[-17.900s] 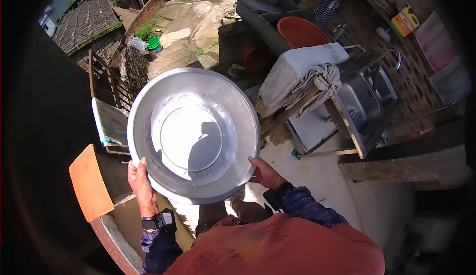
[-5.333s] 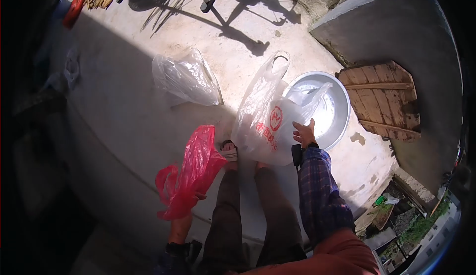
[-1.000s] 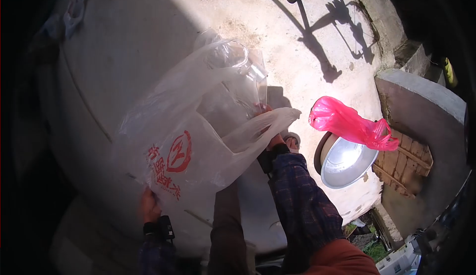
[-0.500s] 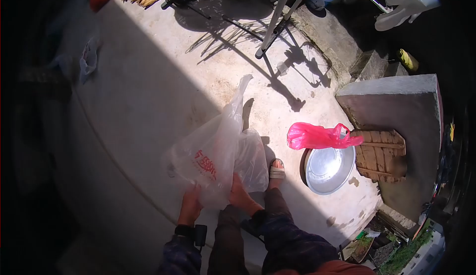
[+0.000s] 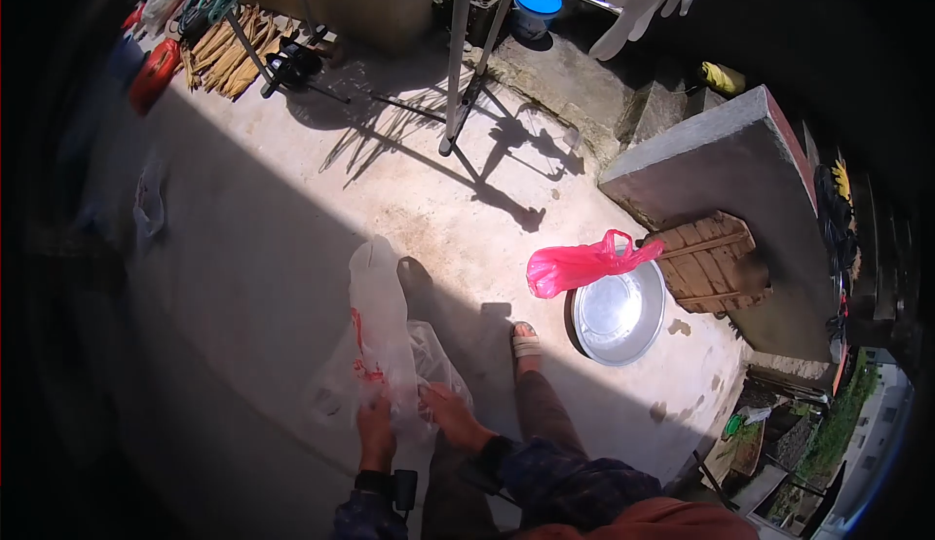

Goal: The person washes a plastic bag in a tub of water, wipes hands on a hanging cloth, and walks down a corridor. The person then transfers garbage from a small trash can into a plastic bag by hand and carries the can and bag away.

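Note:
A translucent white plastic bag [image 5: 378,292] with red print hangs in front of me, its long narrow part pointing away toward the sunlit floor. My left hand [image 5: 376,431] is closed around the near end of the bag. My right hand [image 5: 453,415] pinches the plastic a little to the right, close to my left. Another clear, crumpled bulge of plastic spreads beside my right hand; whether it belongs to the same bag I cannot tell. Most fingertips are hidden by the plastic.
A pink plastic bag [image 5: 575,265] lies across the rim of a metal basin [image 5: 623,331] on the right. Behind are a wooden board [image 5: 711,262] and a low wall [image 5: 711,170]. Metal stand legs [image 5: 456,82], a blue-lidded bucket [image 5: 533,16] and dried stalks [image 5: 234,51] stand farther off.
The bag has gone from a wide, spread shape to a narrower, more upright one, and its far tip has swung left. The view has turned, shifting the surroundings. Both hands keep their grip.

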A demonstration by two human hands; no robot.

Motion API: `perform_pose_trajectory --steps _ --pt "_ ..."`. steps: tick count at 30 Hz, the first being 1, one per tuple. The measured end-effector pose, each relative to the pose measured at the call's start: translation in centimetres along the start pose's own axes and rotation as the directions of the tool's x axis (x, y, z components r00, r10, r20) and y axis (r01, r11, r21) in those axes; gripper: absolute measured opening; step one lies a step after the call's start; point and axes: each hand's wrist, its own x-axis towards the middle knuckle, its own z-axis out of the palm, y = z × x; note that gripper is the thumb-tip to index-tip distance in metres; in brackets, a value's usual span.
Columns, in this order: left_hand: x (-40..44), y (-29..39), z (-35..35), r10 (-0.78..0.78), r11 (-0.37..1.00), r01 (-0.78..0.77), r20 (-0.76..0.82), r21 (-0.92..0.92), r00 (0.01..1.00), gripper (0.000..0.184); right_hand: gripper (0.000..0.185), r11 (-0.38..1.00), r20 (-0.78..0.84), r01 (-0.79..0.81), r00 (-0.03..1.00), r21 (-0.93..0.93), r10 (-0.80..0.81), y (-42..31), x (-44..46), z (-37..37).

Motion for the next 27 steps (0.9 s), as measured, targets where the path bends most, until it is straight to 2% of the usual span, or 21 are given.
perform_pose_trajectory --steps 1,2,4,6,7,9,11,12,14,15,17,21,23,27 --pt "0.1 0.7 -0.1 0.081 0.981 -0.080 0.001 0.179 0.997 0.032 0.028 1.000 -0.007 0.009 1.000 0.012 -0.009 -0.6 -0.4 -0.2" --pt "0.0 1.1 -0.1 0.158 0.923 -0.153 0.015 0.353 0.987 0.031 0.028 0.990 -0.049 0.118 0.992 0.075 -0.115 -1.2 -1.0 -0.5" --pt "0.1 2.3 1.2 0.290 0.943 -0.285 -0.007 0.173 0.957 0.030 0.028 0.943 -0.167 0.300 0.947 0.143 -0.276 -3.4 -2.7 -0.8" --pt "-0.8 4.2 2.7 0.175 0.983 -0.176 -0.023 -0.050 0.984 0.030 0.029 0.879 -0.291 0.423 0.889 0.221 -0.355 -3.7 -2.5 -1.8" --pt "-0.4 4.2 3.1 0.164 0.980 -0.168 -0.052 -0.105 0.985 0.030 0.023 0.872 -0.340 0.428 0.878 0.240 -0.337 -4.5 -3.2 -1.7" --pt "-0.2 4.2 4.4 0.155 0.975 -0.167 -0.088 -0.149 0.984 0.030 0.020 0.874 -0.282 0.365 0.918 0.322 -0.279 -4.4 -3.9 -2.8" --pt "-0.3 5.0 6.3 0.314 0.907 -0.330 -0.100 -0.263 0.944 0.028 0.013 0.858 -0.184 0.349 0.936 0.377 -0.299 -5.0 -4.9 -3.7" --pt "-0.1 5.2 6.9 0.318 0.908 -0.334 -0.104 -0.251 0.942 0.028 0.013 0.856 -0.178 0.343 0.939 0.388 -0.295 -5.3 -5.0 -4.5" --pt "-0.6 5.2 8.1 0.381 0.904 -0.381 -0.041 -0.193 0.924 0.025 0.013 0.927 -0.167 0.245 0.965 0.286 -0.203 -5.8 -5.5 -6.5" --pt "-1.0 5.4 9.2 0.382 0.906 -0.381 -0.033 -0.185 0.924 0.025 0.013 0.923 -0.170 0.247 0.964 0.296 -0.204 -6.6 -6.2 -7.3" --pt "-1.9 6.1 11.2 0.413 0.904 -0.407 0.023 -0.127 0.910 0.024 0.013 0.931 -0.248 0.308 0.934 0.194 -0.257 -8.3 -7.6 -8.7" --pt "-3.8 6.2 14.1 0.456 0.890 -0.454 0.092 -0.036 0.885 0.024 0.011 0.928 -0.290 0.324 0.920 0.185 -0.264 -9.9 -10.0 -12.4" --pt "-4.4 6.1 15.5 0.536 0.833 -0.549 0.151 0.067 0.831 0.024 0.011 0.913 -0.332 0.397 0.877 0.091 -0.348 -10.1 -10.9 -13.9" --pt "-6.0 6.2 18.4 0.534 0.835 -0.550 0.197 0.034 0.822 0.024 0.010 0.855 -0.339 0.516 0.814 0.051 -0.471 -10.0 -12.9 -16.3"
